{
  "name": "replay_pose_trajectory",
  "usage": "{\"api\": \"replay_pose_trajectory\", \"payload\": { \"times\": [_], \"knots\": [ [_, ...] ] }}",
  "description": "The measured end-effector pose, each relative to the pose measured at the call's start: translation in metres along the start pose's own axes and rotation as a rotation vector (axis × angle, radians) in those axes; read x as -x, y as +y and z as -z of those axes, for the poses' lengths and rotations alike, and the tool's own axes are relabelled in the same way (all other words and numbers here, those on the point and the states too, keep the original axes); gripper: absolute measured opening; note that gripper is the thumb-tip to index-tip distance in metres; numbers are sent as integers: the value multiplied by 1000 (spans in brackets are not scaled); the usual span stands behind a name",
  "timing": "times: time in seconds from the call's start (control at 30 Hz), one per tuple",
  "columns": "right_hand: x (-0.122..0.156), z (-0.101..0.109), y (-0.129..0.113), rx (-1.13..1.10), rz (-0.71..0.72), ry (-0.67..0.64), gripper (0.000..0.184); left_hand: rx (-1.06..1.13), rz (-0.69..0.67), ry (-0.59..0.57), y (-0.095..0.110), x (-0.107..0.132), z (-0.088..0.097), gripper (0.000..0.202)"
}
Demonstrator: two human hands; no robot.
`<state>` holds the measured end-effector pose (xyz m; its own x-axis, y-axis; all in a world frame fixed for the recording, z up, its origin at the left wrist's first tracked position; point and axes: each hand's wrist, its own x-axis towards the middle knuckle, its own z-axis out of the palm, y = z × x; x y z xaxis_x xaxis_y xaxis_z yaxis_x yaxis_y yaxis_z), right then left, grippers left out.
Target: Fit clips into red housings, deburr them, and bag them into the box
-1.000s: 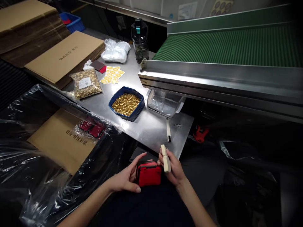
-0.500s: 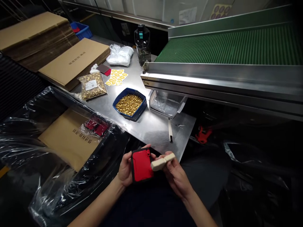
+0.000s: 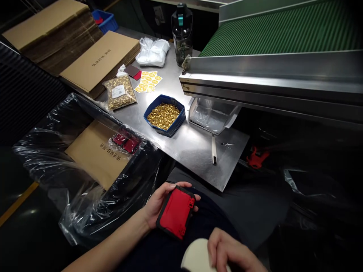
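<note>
My left hand (image 3: pixel 159 202) grips a flat red case with a black border (image 3: pixel 177 211), its fingers wrapped round the far edge and its red face turned up. Lower down, my right hand (image 3: pixel 227 247) holds a cream-coloured pad with a rounded edge (image 3: pixel 197 255), partly cut off by the bottom of the view. Pad and case are apart, both above my dark-clothed lap. Beyond them on the metal table (image 3: pixel 195 156) stands a blue tray (image 3: pixel 173 130) filled with small gold-coloured pieces (image 3: pixel 164 115). A white-handled tool (image 3: pixel 214 149) lies near the table's front corner.
At left, a plastic-lined bin (image 3: pixel 65 151) holds cardboard and wrapped red items (image 3: pixel 132 145). A bag of gold pieces (image 3: pixel 120 96), sticker sheets (image 3: pixel 149 81) and a bottle (image 3: pixel 181 37) stand farther back. A green conveyor (image 3: pixel 269 36) overhangs the right side, near a clear plastic-lined tray (image 3: pixel 211 115).
My right hand has moved down and away from the red case with the pad, which now shows its round face. My left hand has tilted the case. The camera view has shifted.
</note>
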<state>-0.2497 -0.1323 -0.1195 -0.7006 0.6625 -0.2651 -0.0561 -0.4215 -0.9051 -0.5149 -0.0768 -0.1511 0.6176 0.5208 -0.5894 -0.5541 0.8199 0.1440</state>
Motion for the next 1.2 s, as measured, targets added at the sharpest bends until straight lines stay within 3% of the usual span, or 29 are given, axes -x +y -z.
{"api": "replay_pose_trajectory", "payload": {
  "times": [0.07, 0.1, 0.17, 0.27, 0.43, 0.53, 0.67, 0.77, 0.9, 1.03, 1.2],
  "knots": [
    [-2, -6, -1, -49, -40, 207, 35, -25, -9, 51, -1, -1, -4, 49],
    [-3, -7, -4, -39, -79, 282, 44, -37, -12, 81, -2, 0, -6, 48],
    [-6, -8, -12, 90, -121, 366, 55, -57, -9, 136, -3, 1, -12, 48],
    [-10, -8, -24, 467, -87, 380, 28, -82, 8, 200, -4, 2, -20, 51],
    [-15, -14, -28, 944, 32, 240, 19, -122, 42, 273, -4, 2, -33, 56],
    [-23, -14, -27, 1095, 66, 90, 7, -178, 49, 349, -5, -1, -38, 59],
    [-34, -10, -26, 1143, 119, -53, 6, -315, 39, 389, -7, -5, -38, 54],
    [-35, -6, -24, 1149, 84, -36, 7, -266, 99, 376, -9, -8, -32, 56],
    [-36, -6, -26, 1149, 118, -143, 6, -192, 142, 354, -12, -8, -26, 57],
    [-43, -5, -31, 1176, 85, -95, 5, -146, 179, 373, -13, -8, -25, 58],
    [-47, -7, -35, 1100, 35, -169, 6, -170, 154, 377, -13, -7, -26, 57]
  ]
}}
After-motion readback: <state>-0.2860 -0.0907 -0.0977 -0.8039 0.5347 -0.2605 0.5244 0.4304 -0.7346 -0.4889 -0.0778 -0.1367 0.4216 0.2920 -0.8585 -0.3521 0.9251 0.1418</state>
